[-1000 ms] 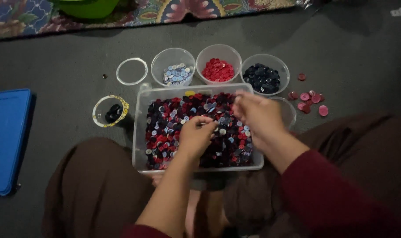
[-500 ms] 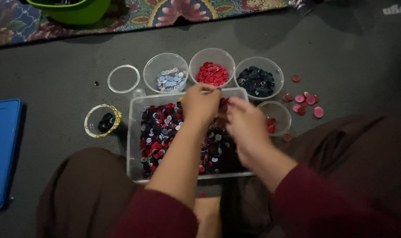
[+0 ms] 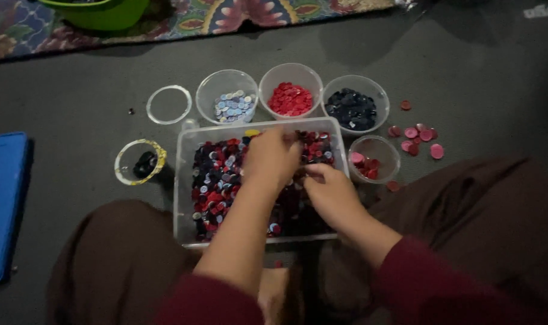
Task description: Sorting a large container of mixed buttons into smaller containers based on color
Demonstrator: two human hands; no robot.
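Note:
A clear rectangular tub (image 3: 183, 180) on the grey floor holds a heap of mixed red, dark and pale buttons (image 3: 220, 174). My left hand (image 3: 273, 157) reaches down into the far middle of the heap, its fingers bent into the buttons and hidden. My right hand (image 3: 331, 194) rests in the tub's right side, with its fingertips drawn together close to the left hand. I cannot see what either hand holds. Behind the tub stand three clear bowls: pale blue buttons (image 3: 229, 105), red buttons (image 3: 290, 98) and dark navy buttons (image 3: 353, 108).
A small bowl of pink buttons (image 3: 373, 159) sits right of the tub, with loose pink buttons (image 3: 420, 135) beyond it. Left of the tub are an empty clear ring-shaped dish (image 3: 168, 104) and a yellow-rimmed cup (image 3: 140, 161). A blue flat lid (image 3: 3, 198), a green basin (image 3: 99, 11) and a patterned rug (image 3: 226, 15) border the area.
My left hand went from the tub's middle up to the far rim and now sits just inside it. My right hand has shifted slightly left, closer to the left hand.

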